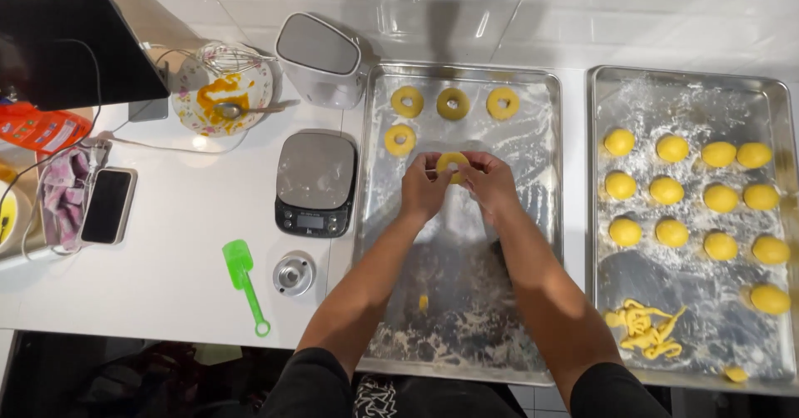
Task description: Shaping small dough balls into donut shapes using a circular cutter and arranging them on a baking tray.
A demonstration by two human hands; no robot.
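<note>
I see both hands meeting over the middle of the near-left baking tray (379, 218). Left hand (423, 189) and right hand (491, 183) pinch 1 yellow dough ring (453, 161) between them, fingertips closed on its rim from either side, ring held just above the tray floor.

4 finished dough rings (454, 103) lie at the far end of the same tray: 3 in a row, 1 just nearer on the left. A small yellow scrap (423, 303) sits in the flour near the tray's near edge, between my forearms.

Right tray (603, 85), floured, carries 14 yellow dough balls (666, 190) in loose rows, plus a heap of dough trimmings (645, 328) at its near left corner.

Left of the trays on the white counter (175, 243): a kitchen scale (316, 183) just beside the tray, a white appliance (320, 58) beyond it, a round metal cutter (293, 274) and a green spatula (244, 281) nearer me. Further left, a patterned plate (223, 95) smeared orange with a spoon and a whisk, a phone (108, 205) face up, a dark tablet (66, 43) at the far left corner.
</note>
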